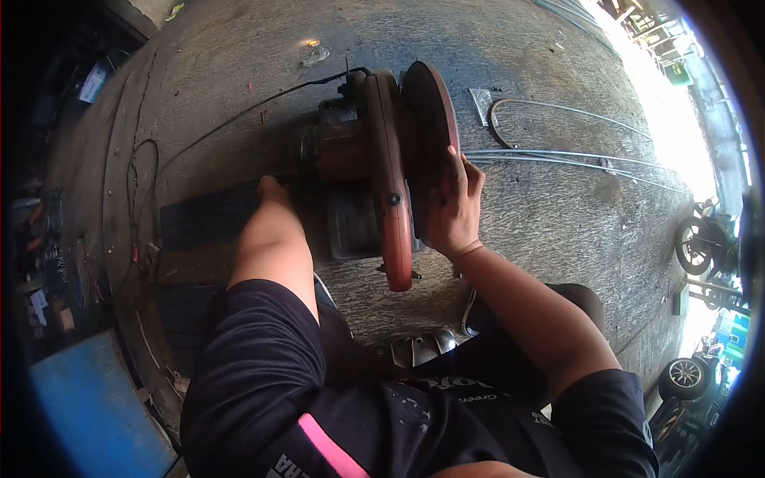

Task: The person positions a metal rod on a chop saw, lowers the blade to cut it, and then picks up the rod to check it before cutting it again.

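Observation:
A chop saw with a worn reddish-brown blade guard [398,239] stands on the floor in front of me. On its right side is a large round cutting disc [434,99], seen almost edge-on. My right hand [458,203] grips this disc at its near right part, one finger pointing up along the rim; some fingertips are hidden behind the hand. To the left, my left hand [272,189] reaches down beside the saw's motor [335,151]. That hand is foreshortened and in shadow, so its fingers and anything in them are hidden.
A black cable [231,119] runs left from the saw. Long thin metal rods [558,156] and a bent rod [496,119] lie to the right. A dark plank [209,215] lies at left, near a blue panel [103,406]. Motorcycle wheels [692,245] stand far right.

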The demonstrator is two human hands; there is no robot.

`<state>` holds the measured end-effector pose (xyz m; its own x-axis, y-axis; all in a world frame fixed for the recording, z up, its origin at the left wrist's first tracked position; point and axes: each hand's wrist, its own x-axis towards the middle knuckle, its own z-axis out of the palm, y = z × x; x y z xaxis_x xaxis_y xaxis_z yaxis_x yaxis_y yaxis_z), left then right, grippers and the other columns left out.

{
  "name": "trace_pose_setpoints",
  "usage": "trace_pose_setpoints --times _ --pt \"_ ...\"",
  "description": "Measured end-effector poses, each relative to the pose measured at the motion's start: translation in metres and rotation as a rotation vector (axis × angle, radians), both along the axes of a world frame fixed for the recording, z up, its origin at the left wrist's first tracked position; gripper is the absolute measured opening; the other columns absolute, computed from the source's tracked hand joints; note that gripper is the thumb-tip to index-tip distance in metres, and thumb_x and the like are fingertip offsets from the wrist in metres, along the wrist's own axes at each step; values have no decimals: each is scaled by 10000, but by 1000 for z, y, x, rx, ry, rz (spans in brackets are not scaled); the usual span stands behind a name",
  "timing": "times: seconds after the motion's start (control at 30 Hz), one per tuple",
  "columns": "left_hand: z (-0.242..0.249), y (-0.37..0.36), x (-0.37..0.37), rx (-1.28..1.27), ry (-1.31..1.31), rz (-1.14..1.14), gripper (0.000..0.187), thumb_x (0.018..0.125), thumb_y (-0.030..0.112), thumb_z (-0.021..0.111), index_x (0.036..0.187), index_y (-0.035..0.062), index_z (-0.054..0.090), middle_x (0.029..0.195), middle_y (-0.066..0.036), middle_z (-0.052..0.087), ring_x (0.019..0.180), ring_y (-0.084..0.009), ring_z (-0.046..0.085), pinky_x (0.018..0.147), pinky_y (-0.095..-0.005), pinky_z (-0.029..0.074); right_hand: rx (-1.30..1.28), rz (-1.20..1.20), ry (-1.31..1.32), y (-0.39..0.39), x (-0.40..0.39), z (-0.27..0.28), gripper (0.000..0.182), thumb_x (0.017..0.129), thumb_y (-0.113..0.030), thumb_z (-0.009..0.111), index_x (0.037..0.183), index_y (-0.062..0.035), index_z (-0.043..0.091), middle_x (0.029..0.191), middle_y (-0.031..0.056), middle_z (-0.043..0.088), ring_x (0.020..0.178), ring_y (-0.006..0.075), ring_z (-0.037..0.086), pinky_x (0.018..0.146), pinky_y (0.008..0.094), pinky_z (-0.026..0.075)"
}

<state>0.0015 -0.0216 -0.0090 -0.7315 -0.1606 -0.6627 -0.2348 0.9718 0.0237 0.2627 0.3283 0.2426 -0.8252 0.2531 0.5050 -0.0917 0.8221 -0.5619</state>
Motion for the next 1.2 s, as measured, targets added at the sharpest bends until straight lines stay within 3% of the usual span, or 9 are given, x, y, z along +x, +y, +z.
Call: trace_pose_setpoints --times 0.63,0.9,0.97,1.2 --pt "-67 -4 -19 104 -9 275 416 886 263 605 1229 31 560 1301 -148 551 1240 -256 511 961 -359 494 -18 30 9 0 -2 2 655 820 3 559 1430 -24 322 1232 288 453 1125 427 443 977 479 391" --pt "-95 6 -44 130 29 533 420 857 274 658 1199 39 596 1278 -139 575 1225 -248 529 953 -355 495 84 25 15 -4 -5 2 607 835 -34 515 1398 67 312 1261 242 465 1090 368 425 976 460 354" --pt "-104 13 -32 150 24 564 421 850 277 672 1192 41 605 1273 -136 581 1221 -246 533 951 -354 496 26 18 12 -5 -3 2 668 802 -30 541 1430 -7 315 1296 215 429 1156 370 402 1030 458 333" --pt "-127 10 -25 231 30 669 425 825 288 718 1166 49 636 1253 -129 602 1208 -239 549 944 -350 497 7 -39 -65 -6 -2 1 678 788 -54 557 1426 -28 327 1315 197 436 1167 367 401 1037 451 330"
